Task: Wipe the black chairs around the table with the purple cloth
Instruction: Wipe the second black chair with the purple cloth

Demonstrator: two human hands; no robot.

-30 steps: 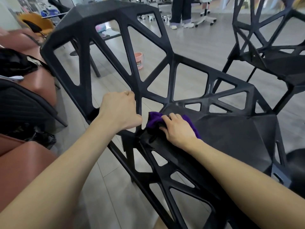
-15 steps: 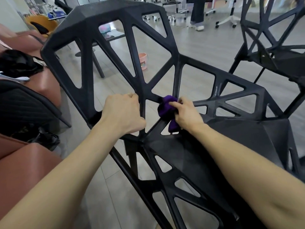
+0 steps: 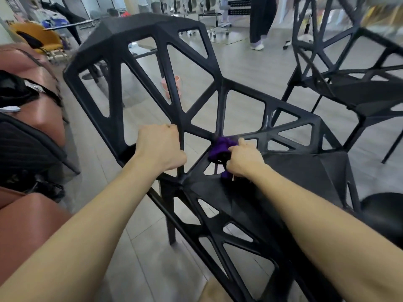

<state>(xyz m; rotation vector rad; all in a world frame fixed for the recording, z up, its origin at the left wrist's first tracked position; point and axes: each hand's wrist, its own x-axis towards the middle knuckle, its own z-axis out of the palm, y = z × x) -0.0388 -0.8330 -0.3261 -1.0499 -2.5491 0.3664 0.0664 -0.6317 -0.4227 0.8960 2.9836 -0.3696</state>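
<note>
A black chair [image 3: 139,33] with an open lattice back and seat fills the middle of the view, its back to the left. My left hand [image 3: 160,147] grips a strut low on the backrest. My right hand [image 3: 244,158] holds the bunched purple cloth [image 3: 219,148] against the joint where the backrest meets the seat. Part of the cloth hangs below my fingers.
A second black lattice chair [image 3: 353,83] stands at the right. Brown padded seats [image 3: 41,110] with a black bag sit at the left. A pink bucket [image 3: 172,85] is on the grey floor behind the backrest. A person's legs [image 3: 258,20] stand far back.
My right hand carried the cloth from the rear of the seat up to the joint at the base of the backrest. My left hand kept its grip on the strut.
</note>
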